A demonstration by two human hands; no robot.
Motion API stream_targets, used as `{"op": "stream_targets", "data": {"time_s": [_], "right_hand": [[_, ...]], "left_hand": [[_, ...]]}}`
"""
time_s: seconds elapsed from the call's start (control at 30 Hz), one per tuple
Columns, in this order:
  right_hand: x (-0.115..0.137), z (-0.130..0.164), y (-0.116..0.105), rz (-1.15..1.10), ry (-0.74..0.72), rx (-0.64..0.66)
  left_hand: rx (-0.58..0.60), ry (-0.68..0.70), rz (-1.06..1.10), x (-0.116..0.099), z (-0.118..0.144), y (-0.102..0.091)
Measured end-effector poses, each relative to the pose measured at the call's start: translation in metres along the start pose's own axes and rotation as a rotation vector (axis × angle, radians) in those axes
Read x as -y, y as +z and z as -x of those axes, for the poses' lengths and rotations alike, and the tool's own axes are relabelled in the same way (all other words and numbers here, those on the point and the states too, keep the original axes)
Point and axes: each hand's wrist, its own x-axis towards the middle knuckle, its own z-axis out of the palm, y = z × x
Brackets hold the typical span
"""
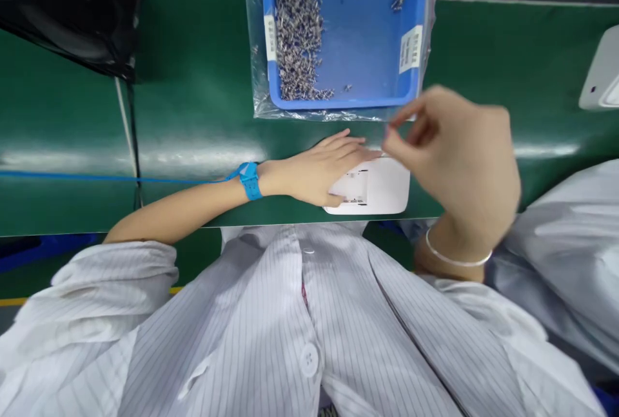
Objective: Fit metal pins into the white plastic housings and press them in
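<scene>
**Seating a small part into the white housing**

The left hand [322, 169] is lying flat, fingers spread, pressing on the white housing [382, 186] at the near edge of the green table [193, 114]. The right hand [459, 159] is hovering just above the housing, thumb and forefinger pinched narrow; whether a part is sitting between them I cannot tell, as the hand is blurred. Judgement: the left hand should be keeping the housing from sliding while the pinch comes down square.

Housing: smooth matte plastic, rounded corners, with a printed label. Table surface: glossy. Blue bin [344, 30]: rigid plastic, resting on a clear crinkled bag and holding a heap of small grey metal parts [297, 43]. Blue wrist strap [250, 180] with its cord trailing left.
</scene>
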Motion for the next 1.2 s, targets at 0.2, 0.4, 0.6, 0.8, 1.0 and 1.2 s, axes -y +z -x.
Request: {"op": "stream_targets", "data": {"time_s": [0.2,0.4,0.6,0.8,1.0,1.2], "right_hand": [[0.017,0.066,0.02,0.065,0.189,0.286],[0.017,0.06,0.048,0.078,0.226,0.198],[0.019,0.072,0.05,0.131,0.169,0.183],[0.019,0.082,0.057,0.117,0.166,0.114],[0.019,0.09,0.063,0.19,0.147,0.016],[0.021,0.086,0.066,0.174,0.175,0.053]], "left_hand": [[-0.009,-0.007,0.064,-0.003,0.001,0.001],[-0.012,-0.028,0.192,-0.006,-0.002,-0.006],[-0.041,-0.107,0.277,-0.011,-0.006,-0.008],[-0.031,-0.08,0.238,-0.01,-0.005,-0.007],[0.004,-0.097,0.217,-0.011,-0.004,-0.007],[-0.055,-0.142,0.329,-0.012,-0.003,-0.005]]}}
